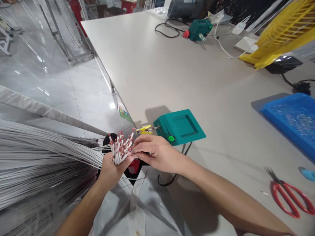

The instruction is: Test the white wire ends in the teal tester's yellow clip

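My left hand [110, 168] is closed around a bundle of thin grey wires [120, 149] with red stripped tips pointing up. The wires trail off to the left in a wide grey sheaf [44, 157]. My right hand [155, 152] reaches across and pinches among the wire tips at the bundle's right side. Just beyond the fingers stands a small teal box [182, 126] with a green button and a yellow clip [145, 129] sticking out toward the wires.
Red-handled scissors [290, 195] lie at the right. A blue tray [292, 119] and a yellow basket [280, 36] sit further right. A second teal device [198, 29] with black cable rests at the far end of the grey table [172, 72].
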Tool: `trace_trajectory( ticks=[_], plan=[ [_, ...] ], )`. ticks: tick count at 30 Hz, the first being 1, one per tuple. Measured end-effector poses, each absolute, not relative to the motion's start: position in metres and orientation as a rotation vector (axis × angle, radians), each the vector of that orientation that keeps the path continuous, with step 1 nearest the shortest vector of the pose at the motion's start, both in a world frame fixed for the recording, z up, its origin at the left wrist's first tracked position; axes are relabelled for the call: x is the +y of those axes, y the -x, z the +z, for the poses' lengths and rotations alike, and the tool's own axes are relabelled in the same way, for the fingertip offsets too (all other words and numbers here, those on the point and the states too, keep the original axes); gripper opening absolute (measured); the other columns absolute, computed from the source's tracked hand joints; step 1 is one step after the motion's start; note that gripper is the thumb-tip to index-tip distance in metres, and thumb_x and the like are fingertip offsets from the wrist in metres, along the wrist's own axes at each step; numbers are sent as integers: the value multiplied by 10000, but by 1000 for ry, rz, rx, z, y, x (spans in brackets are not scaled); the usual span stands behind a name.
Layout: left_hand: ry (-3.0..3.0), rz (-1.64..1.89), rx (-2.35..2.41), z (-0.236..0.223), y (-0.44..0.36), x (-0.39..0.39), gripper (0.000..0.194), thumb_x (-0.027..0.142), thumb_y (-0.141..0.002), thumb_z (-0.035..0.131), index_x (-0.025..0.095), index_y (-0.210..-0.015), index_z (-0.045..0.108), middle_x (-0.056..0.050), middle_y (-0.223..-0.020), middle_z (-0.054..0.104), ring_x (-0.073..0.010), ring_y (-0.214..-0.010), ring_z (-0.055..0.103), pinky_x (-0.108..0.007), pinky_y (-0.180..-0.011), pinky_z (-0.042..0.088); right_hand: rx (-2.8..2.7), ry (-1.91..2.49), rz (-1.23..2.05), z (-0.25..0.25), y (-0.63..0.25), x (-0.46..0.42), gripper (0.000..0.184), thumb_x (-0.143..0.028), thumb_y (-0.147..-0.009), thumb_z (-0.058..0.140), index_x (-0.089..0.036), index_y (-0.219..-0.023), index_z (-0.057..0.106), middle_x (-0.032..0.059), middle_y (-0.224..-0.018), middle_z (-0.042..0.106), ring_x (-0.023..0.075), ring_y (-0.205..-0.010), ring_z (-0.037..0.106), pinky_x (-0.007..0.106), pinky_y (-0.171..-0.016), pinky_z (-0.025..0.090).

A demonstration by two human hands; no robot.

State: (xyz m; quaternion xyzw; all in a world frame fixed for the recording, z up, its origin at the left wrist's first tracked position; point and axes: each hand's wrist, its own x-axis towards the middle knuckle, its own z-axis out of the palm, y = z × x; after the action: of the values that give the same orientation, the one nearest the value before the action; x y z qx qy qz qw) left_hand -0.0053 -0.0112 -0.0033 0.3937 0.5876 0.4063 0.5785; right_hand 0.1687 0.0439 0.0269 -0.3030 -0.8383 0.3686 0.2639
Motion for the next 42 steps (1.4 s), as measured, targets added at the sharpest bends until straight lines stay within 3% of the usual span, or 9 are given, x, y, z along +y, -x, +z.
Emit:
trace_trajectory(
  ticks=[4,9,12,15,20,25,33,42],
  plan=[
    [-973,944,1257,-3,16,-14,84,224,-645,715,156,-632,667,-9,-617,604,-133,-596,529,-244,-565,431,-2237,688,1277,31,-167,48,123,-173,-811,550,-190,-825,671,57,-874,630,148,-776,600,282,-691,490],
    [-755,1163,1089,-4,19,-12,109,224,-614,741,179,-642,645,22,-624,576,-76,-496,451,-209,-466,352,-1354,742,1736,18,-141,33,50,-227,-714,671,-184,-688,671,18,-795,604,116,-705,583,249,-634,485],
    [-621,1192,1036,-5,15,-12,196,287,-575,764,178,-618,607,35,-592,548,-78,-481,438,-217,-465,344,-882,766,1941,10,-121,21,108,-282,-665,715,-182,-668,675,-11,-738,590,58,-529,500,186,-456,402],
    [-548,1180,1081,-6,13,-14,249,331,-574,759,180,-639,573,37,-585,532,-97,-509,452,-242,-511,372,-640,776,2020,6,-111,15,134,-293,-642,733,-176,-675,677,-31,-675,581,27,-439,407,169,-377,306],
    [-600,1173,1116,-9,9,-16,290,376,-622,719,185,-571,506,39,-515,454,-112,-511,431,-246,-508,364,-679,794,2000,2,-112,15,130,-290,-682,704,-162,-691,687,-30,-645,585,19,-452,399,156,-391,283],
    [-570,1159,1116,-11,5,-16,233,344,-639,708,196,-609,530,46,-532,452,-89,-484,374,-226,-477,323,-825,835,1923,4,-116,18,149,-308,-709,672,-160,-700,692,-22,-644,588,48,-483,473,175,-440,362],
    [-649,1104,1307,-12,1,-18,151,306,-643,692,193,-720,630,25,-533,534,-97,-462,412,-231,-464,328,-1307,1112,1367,-7,-127,16,119,-249,-766,609,-173,-715,685,27,-702,642,124,-664,582,243,-610,456],
    [-839,1009,1382,-17,-2,-17,145,285,-693,653,158,-625,637,35,-469,444,-88,-461,368,-217,-444,290,-1655,1190,1144,-13,-138,17,227,-223,-834,512,-160,-653,633,26,-646,628,115,-624,574,225,-588,437]
  ],
)
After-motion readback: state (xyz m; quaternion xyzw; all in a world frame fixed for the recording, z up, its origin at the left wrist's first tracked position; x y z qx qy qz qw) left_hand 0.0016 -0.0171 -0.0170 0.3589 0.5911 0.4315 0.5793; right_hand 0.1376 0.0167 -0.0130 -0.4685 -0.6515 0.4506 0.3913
